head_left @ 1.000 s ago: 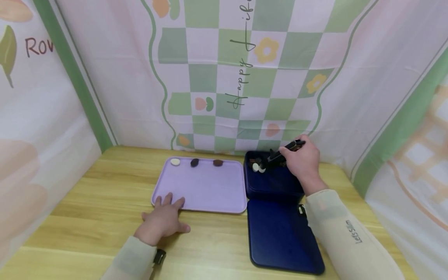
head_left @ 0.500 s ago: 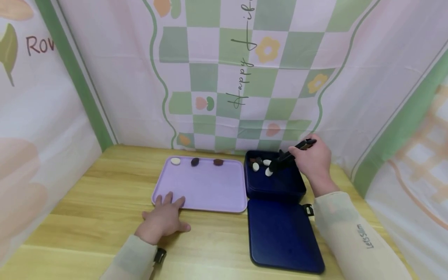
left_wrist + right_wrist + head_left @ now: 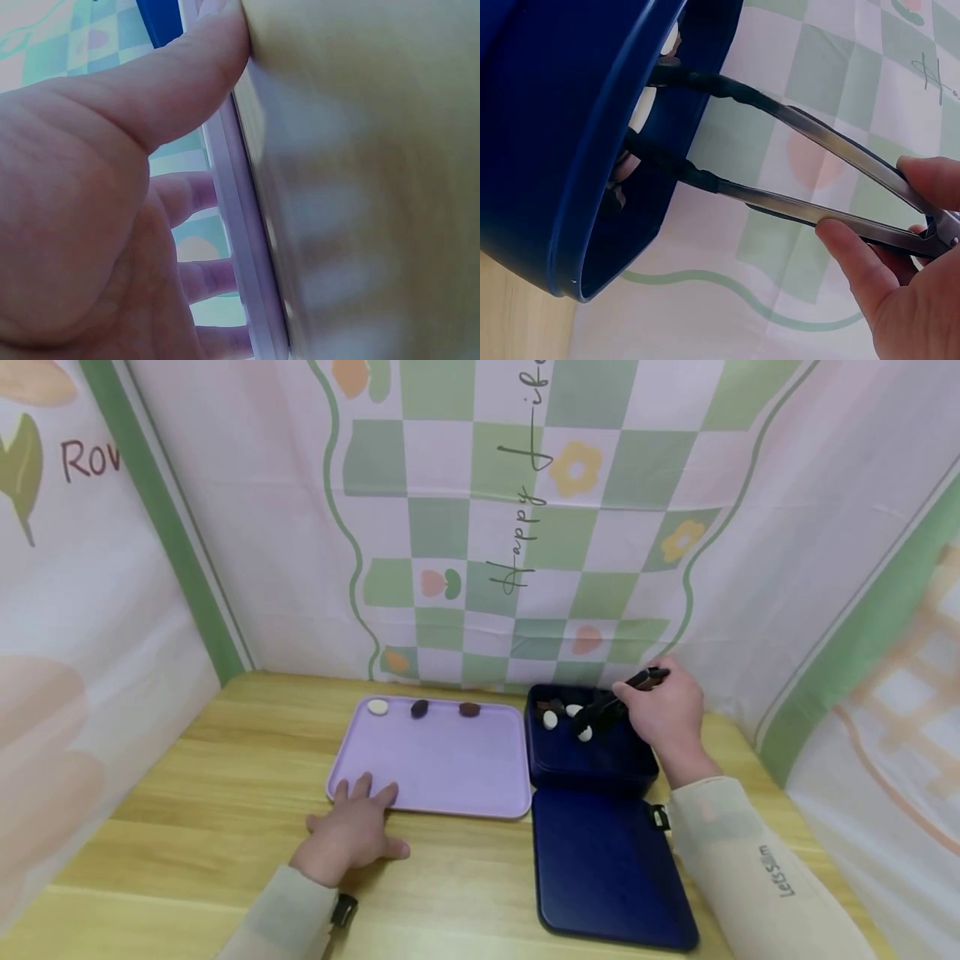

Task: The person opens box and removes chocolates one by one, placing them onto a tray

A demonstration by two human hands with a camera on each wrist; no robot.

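Note:
My right hand (image 3: 670, 718) grips a pair of tongs (image 3: 817, 142) with metal arms and black tips. The tips reach into a dark blue box (image 3: 592, 777), their arms spread apart around a white oval piece (image 3: 643, 109) in the right wrist view. Whether they touch it, I cannot tell. More small oval pieces, white (image 3: 550, 720) and dark, lie in the box, partly hidden by the tongs. With fingers spread, my left hand (image 3: 350, 833) rests at the near left edge of a lilac tray (image 3: 450, 777). Along the tray's far side sit a white piece (image 3: 377, 707), a black piece (image 3: 419, 709) and a brown piece (image 3: 469, 710).
The dark blue lid (image 3: 611, 868) lies flat in front of the box, right of the tray's near corner. All stand on a wooden table (image 3: 202, 785). A patterned cloth (image 3: 510, 527) hangs close behind the tray and box, with more cloth at both sides.
The right hand and tongs moved right inside the box, then slightly back left and nearer. One white piece shifted right and nearer; another came into view. The left hand stayed still.

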